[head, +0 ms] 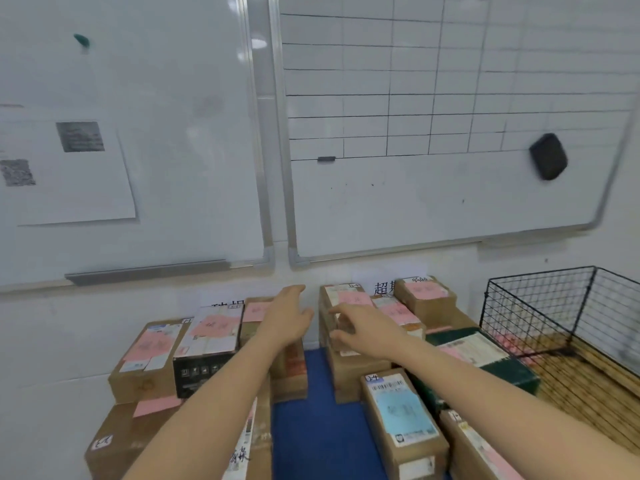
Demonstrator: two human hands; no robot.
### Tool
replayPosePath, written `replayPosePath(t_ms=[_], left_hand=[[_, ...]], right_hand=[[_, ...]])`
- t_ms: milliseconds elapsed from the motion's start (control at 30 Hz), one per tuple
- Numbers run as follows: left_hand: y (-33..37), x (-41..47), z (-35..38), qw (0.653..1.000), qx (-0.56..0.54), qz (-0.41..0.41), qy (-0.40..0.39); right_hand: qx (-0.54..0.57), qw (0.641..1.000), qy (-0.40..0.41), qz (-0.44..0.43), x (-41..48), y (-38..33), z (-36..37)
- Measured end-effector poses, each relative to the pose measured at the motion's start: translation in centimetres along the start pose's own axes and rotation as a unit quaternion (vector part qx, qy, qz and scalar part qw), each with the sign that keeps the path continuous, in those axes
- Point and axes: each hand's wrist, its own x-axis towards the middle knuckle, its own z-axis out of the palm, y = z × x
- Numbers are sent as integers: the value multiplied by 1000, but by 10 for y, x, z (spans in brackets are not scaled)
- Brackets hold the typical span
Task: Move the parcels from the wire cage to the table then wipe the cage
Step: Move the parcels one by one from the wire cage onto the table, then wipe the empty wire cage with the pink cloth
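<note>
Several cardboard parcels with pink labels lie in two groups on the blue table. My left hand reaches forward over the left group, fingers apart and holding nothing. My right hand is stretched toward a tall stacked parcel at the back; its spread fingers are at that parcel's left side, and no grip on it shows. The black wire cage stands at the far right on a slatted bamboo surface, away from both hands. Something pink shows low through its mesh.
Two whiteboards hang on the wall behind the table, one with a black eraser stuck to it. A dark green box and a blue-labelled parcel lie right of the blue gap between the groups.
</note>
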Motion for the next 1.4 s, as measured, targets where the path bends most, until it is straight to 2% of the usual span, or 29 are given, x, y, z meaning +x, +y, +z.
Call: replayPosePath(t_ms=[300, 533, 767, 1033, 1267, 1400], left_hand=[[81, 9, 62, 999, -26, 25, -31], [170, 16, 128, 998, -58, 26, -20], [266, 25, 186, 997, -80, 13, -14], [344, 39, 242, 992, 50, 52, -99], [388, 67, 295, 985, 23, 87, -145], [416, 79, 324, 983, 46, 97, -150]], right_hand=[[-6, 999, 34, 42, -52, 73, -46], [-43, 997, 34, 61, -101, 165, -99], [-71, 996, 35, 40, -146, 256, -148], [-95, 991, 71, 67, -184, 339, -180], [-88, 986, 79, 119, -212, 408, -202], [-102, 987, 69, 104, -229, 454, -222]])
